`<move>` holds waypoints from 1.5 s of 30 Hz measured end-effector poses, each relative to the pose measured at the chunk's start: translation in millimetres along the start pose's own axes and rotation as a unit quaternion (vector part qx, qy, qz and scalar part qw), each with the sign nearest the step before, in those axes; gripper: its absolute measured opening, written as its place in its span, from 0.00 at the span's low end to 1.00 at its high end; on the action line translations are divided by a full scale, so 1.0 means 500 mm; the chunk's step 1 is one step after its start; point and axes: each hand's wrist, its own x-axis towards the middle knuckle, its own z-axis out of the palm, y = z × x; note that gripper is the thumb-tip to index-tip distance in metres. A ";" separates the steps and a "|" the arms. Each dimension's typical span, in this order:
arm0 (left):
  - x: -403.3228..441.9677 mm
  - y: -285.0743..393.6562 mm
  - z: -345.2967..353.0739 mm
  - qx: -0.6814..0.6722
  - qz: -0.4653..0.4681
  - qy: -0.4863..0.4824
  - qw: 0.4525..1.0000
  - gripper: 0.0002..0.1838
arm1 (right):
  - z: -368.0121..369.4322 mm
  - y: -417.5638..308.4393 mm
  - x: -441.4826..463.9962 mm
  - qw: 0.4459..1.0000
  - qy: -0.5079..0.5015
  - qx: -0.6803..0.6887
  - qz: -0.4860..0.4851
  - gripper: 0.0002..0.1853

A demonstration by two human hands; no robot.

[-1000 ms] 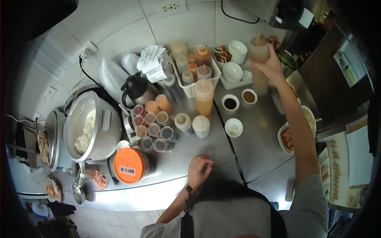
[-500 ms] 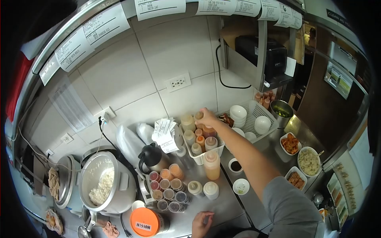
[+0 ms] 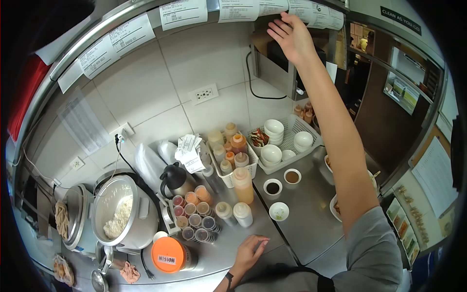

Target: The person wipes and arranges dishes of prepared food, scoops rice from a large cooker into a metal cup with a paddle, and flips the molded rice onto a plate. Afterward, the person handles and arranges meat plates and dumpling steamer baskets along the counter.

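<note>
My right hand (image 3: 292, 39) is raised to the order tickets (image 3: 272, 7) on the overhead rail. Its fingers are spread, with nothing seen in them; whether they touch the paper I cannot tell. Low over the counter's front edge, my left hand (image 3: 250, 252) hovers with loosely bent fingers and nothing visible in it. The white squeeze bottles (image 3: 242, 214) are nearest to it. Behind them stand a tall amber squeeze bottle (image 3: 242, 186) and a white basket (image 3: 230, 181) of sauce bottles. Small bowls of dark sauce (image 3: 272, 187), brown sauce (image 3: 292, 176) and green bits (image 3: 278, 212) lie to the right.
At left are a rice cooker (image 3: 108, 200), lidded sauce cups (image 3: 195, 220) and an orange-lidded hoisin tub (image 3: 168, 255). A steel jug (image 3: 181, 181) stands behind the cups. A white crate (image 3: 291, 127) with stacked bowls is at the back right, under a steel shelf (image 3: 275, 73).
My right hand has let go of a bottle in the basket and risen to the ticket rail. The left hand stays low. The view has shifted, and the brown sauce bowl now shows.
</note>
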 end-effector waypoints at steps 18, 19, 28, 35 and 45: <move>-0.064 0.002 0.078 0.000 0.037 -0.057 0.998 0.08 | -0.082 -0.049 -0.020 0.983 0.052 0.173 0.034 0.18; -0.062 0.001 0.082 -0.014 0.034 -0.056 0.998 0.08 | -0.097 -0.056 -0.056 0.987 0.036 0.151 0.032 0.20; -0.045 -0.056 0.195 -0.011 0.052 -0.126 0.991 0.09 | -0.481 0.001 -0.924 0.891 0.315 -0.213 0.248 0.12; 0.011 -0.086 0.335 0.159 0.135 -0.228 0.951 0.32 | -0.507 -0.022 -1.152 0.711 0.254 -0.473 0.454 0.12; 0.009 -0.132 0.352 0.197 0.161 -0.233 0.939 0.31 | -0.541 -0.058 -1.151 0.621 -0.093 -0.748 0.215 0.10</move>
